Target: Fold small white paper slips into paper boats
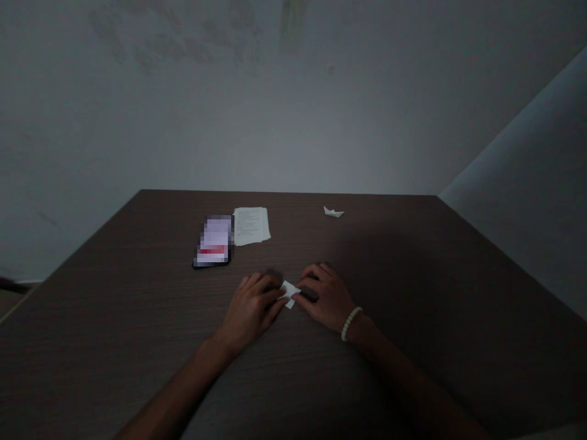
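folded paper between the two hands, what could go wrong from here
The folded paper is small, with the left hand and right hand at opposite sides, so pulling unevenly might tear it or skew a crease. The scene is dim, so edges could be misaligned. Fingers also cover part of the paper, which may hide a slipped fold.

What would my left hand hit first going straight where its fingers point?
Your left hand would first meet the small folded white paper it touches; your right hand seems next in line, though depth is unclear.
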`<move>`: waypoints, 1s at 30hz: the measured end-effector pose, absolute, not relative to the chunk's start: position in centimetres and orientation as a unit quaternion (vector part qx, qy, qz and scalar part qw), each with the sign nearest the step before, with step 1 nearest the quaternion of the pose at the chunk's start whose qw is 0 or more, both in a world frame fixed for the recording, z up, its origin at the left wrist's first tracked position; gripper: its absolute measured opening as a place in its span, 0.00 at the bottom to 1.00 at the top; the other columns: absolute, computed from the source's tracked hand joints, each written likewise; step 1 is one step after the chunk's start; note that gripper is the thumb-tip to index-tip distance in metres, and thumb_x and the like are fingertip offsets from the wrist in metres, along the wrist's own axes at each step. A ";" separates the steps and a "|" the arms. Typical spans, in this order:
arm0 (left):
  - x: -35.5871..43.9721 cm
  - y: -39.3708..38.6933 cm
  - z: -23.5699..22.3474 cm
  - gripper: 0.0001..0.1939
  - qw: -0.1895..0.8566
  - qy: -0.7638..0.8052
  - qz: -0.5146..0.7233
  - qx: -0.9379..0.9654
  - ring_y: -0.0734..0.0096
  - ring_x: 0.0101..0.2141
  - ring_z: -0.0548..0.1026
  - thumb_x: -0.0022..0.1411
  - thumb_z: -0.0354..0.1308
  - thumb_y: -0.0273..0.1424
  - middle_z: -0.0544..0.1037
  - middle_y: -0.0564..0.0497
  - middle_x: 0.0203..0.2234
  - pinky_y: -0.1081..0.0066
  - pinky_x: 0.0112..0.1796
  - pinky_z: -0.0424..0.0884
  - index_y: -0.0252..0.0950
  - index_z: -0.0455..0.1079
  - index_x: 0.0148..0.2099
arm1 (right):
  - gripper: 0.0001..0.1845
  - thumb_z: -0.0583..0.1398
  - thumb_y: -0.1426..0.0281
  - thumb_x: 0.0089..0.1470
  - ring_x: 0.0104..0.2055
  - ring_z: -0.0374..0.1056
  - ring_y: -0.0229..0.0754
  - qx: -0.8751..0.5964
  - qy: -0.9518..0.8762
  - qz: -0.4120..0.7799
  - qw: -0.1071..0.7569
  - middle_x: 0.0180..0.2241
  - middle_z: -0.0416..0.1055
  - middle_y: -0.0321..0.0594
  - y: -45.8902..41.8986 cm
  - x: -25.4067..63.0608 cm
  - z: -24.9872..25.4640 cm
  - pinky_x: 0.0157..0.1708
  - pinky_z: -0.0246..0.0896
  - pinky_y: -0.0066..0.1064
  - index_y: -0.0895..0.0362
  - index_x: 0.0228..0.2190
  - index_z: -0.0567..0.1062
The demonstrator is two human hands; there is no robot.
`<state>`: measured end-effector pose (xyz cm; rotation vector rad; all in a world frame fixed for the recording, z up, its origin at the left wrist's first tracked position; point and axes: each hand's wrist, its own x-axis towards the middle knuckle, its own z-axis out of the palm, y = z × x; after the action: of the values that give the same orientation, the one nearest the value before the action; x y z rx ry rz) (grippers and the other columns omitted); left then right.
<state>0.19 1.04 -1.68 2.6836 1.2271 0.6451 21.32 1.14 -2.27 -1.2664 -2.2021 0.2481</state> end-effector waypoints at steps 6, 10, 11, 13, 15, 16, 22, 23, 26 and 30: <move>0.4 1.2 -1.3 0.22 0.068 0.444 0.173 0.877 0.53 0.49 0.64 0.65 0.53 0.38 0.67 0.42 0.54 0.55 0.45 0.64 0.36 0.64 0.59 | 0.07 0.66 0.65 0.51 0.43 0.63 0.44 -0.478 -0.824 0.108 0.285 0.39 0.69 0.41 1.1 21.2 -2.1 0.45 0.60 0.39 0.54 0.34 0.77; 0.3 1.2 -1.5 0.22 0.066 0.445 0.147 0.881 0.50 0.52 0.62 0.66 0.51 0.37 0.64 0.42 0.57 0.51 0.47 0.62 0.38 0.63 0.60 | 0.08 0.66 0.65 0.51 0.43 0.62 0.44 -0.483 -0.822 0.110 0.282 0.40 0.69 0.40 1.0 21.1 -2.0 0.46 0.60 0.39 0.54 0.34 0.77; 0.2 1.2 -1.5 0.22 0.068 0.444 0.147 0.881 0.50 0.52 0.62 0.66 0.51 0.37 0.64 0.43 0.57 0.51 0.47 0.62 0.39 0.63 0.60 | 0.08 0.66 0.65 0.51 0.43 0.62 0.44 -0.484 -0.821 0.111 0.281 0.40 0.69 0.40 1.0 21.1 -2.0 0.46 0.59 0.39 0.54 0.35 0.77; 0.1 1.2 -1.6 0.21 0.076 0.445 0.159 0.878 0.51 0.52 0.62 0.66 0.51 0.37 0.65 0.43 0.57 0.52 0.48 0.61 0.40 0.63 0.59 | 0.09 0.66 0.65 0.51 0.43 0.62 0.45 -0.485 -0.820 0.112 0.281 0.40 0.69 0.40 1.0 21.0 -2.0 0.46 0.59 0.39 0.54 0.36 0.77; 0.1 1.2 -1.5 0.20 0.089 0.442 0.174 0.875 0.52 0.51 0.62 0.65 0.52 0.37 0.67 0.44 0.54 0.54 0.47 0.61 0.39 0.64 0.58 | 0.10 0.66 0.65 0.51 0.43 0.62 0.45 -0.485 -0.820 0.114 0.281 0.40 0.69 0.40 1.0 21.0 -2.0 0.46 0.59 0.39 0.54 0.36 0.77; 0.1 1.2 -1.5 0.19 0.097 0.439 0.181 0.875 0.53 0.50 0.63 0.65 0.53 0.37 0.68 0.44 0.53 0.55 0.47 0.61 0.39 0.65 0.57 | 0.09 0.66 0.66 0.51 0.43 0.62 0.45 -0.484 -0.820 0.115 0.282 0.40 0.69 0.40 1.1 21.0 -2.0 0.46 0.59 0.39 0.54 0.36 0.77; 0.1 1.4 -1.4 0.13 0.149 0.418 0.232 0.865 0.60 0.40 0.68 0.66 0.53 0.34 0.75 0.47 0.39 0.62 0.40 0.61 0.36 0.67 0.51 | 0.07 0.66 0.67 0.50 0.42 0.63 0.43 -0.477 -0.817 0.128 0.298 0.38 0.70 0.40 1.2 20.9 -2.2 0.45 0.59 0.38 0.55 0.34 0.77; 0.1 1.5 -1.5 0.13 0.152 0.419 0.242 0.862 0.60 0.40 0.68 0.65 0.54 0.34 0.75 0.47 0.38 0.62 0.39 0.61 0.36 0.67 0.51 | 0.07 0.67 0.68 0.50 0.42 0.63 0.43 -0.477 -0.815 0.130 0.300 0.38 0.70 0.39 1.2 20.9 -2.3 0.45 0.59 0.38 0.55 0.33 0.77; 0.0 1.6 -1.7 0.10 0.156 0.416 0.252 0.860 0.61 0.37 0.68 0.65 0.55 0.33 0.76 0.48 0.35 0.63 0.37 0.60 0.37 0.70 0.47 | 0.05 0.66 0.68 0.51 0.41 0.63 0.43 -0.477 -0.813 0.134 0.305 0.36 0.71 0.39 1.3 21.0 -2.4 0.44 0.60 0.37 0.55 0.31 0.76; -0.2 1.7 -1.9 0.07 0.154 0.412 0.245 0.864 0.62 0.36 0.68 0.65 0.54 0.32 0.77 0.50 0.33 0.64 0.36 0.59 0.38 0.73 0.41 | 0.03 0.65 0.69 0.52 0.40 0.63 0.42 -0.467 -0.818 0.137 0.307 0.35 0.71 0.39 1.4 21.2 -2.5 0.43 0.59 0.36 0.55 0.29 0.77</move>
<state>-0.18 1.72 -1.93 2.4761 1.1801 0.7028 21.16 1.40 -2.54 -1.2360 -2.1626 0.3627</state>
